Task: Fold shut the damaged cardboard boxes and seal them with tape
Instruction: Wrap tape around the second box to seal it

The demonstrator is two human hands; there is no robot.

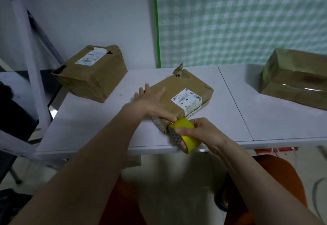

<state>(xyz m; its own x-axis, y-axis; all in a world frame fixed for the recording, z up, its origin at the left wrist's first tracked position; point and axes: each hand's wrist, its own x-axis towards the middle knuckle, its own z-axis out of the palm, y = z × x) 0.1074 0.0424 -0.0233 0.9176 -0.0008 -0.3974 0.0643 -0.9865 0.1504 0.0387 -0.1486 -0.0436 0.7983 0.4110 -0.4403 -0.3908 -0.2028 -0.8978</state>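
Cardboard box point(178, 97) near the counter's point(99, 129) front edge is pinned under the flat, open left hand point(150, 100) while the right hand's point(201, 132) curled grip holds the yellow tape roll point(184, 134) at its near corner, seemingly to start a strip.

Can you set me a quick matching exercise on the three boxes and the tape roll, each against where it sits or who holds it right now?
Things:
1. flat box with label
2. tall box
3. glossy box
4. yellow tape roll

Places or states:
A. far right of the table
B. gripped by the right hand
C. under the spread left hand
D. on the table's left corner, top torn

Pairs: 1-C, 2-D, 3-A, 4-B
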